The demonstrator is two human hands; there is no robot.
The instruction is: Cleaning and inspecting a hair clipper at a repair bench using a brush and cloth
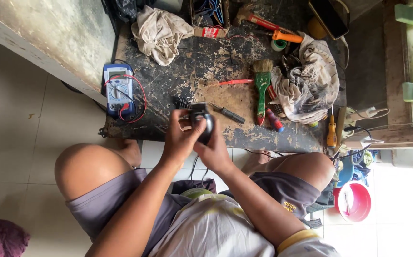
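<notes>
- The left hand (180, 138) and the right hand (212, 151) meet over the near edge of a worn, paint-flaked workbench (192, 66), both closed on one small black device (201, 119).
- The left fingers (186, 116) curl round the device's left side, thumb pressed against its face; the grip is tight, with no gap showing.
- The right fingers wrap its lower, rounded end from beneath, so the black body sits between the two palms, held just above the bench and not resting on it.
- A thin dark cable hangs down from under the hands, between the person's knees.
- Just beyond the fingertips, to the right, lies a dark screwdriver (228, 113) flat on the bench, near the hands but not touched.
- Farther right of the fingers: a green-handled paintbrush (262, 90), bristles pointing away, and beside it a red-and-blue-handled tool (274, 120).
- Beyond those sits a crumpled pale rag (306, 85); a second rag (159, 31) lies far ahead and left of the fingers.
- Left of the left hand, well apart, a blue-cased multimeter (119, 90) lies at the bench corner, its red and black leads looped around it.
- Far ahead and to the right of the fingers rests an orange-handled tool (286, 36), and an orange-handled screwdriver (331, 131) lies at the bench's right edge.
- Down to the right, on the floor beside the right knee, stands a red bowl (355, 202).
</notes>
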